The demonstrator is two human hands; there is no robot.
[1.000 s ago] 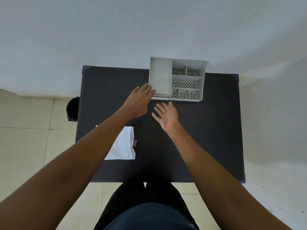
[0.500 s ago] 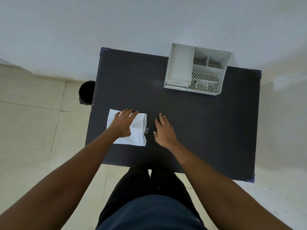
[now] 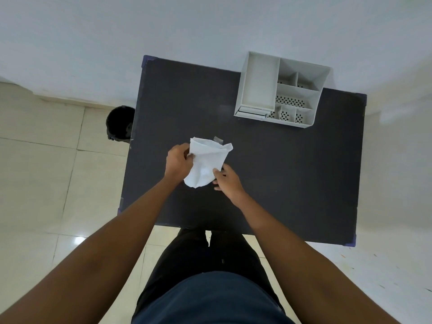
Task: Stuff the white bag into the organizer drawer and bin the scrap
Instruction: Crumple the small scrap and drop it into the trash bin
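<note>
One white bag (image 3: 207, 163) sits between my two hands, my left hand (image 3: 178, 161) and my right hand (image 3: 226, 181) each gripping it. One small grey scrap (image 3: 218, 139) shows just past its far edge, possibly tape; it is too small to tell. One dark table (image 3: 292, 171) carries one grey organizer (image 3: 281, 90), in which I count seven open compartments and one drawer (image 3: 253, 111) at its near left. One black bin (image 3: 119, 122) stands on the floor.
</note>
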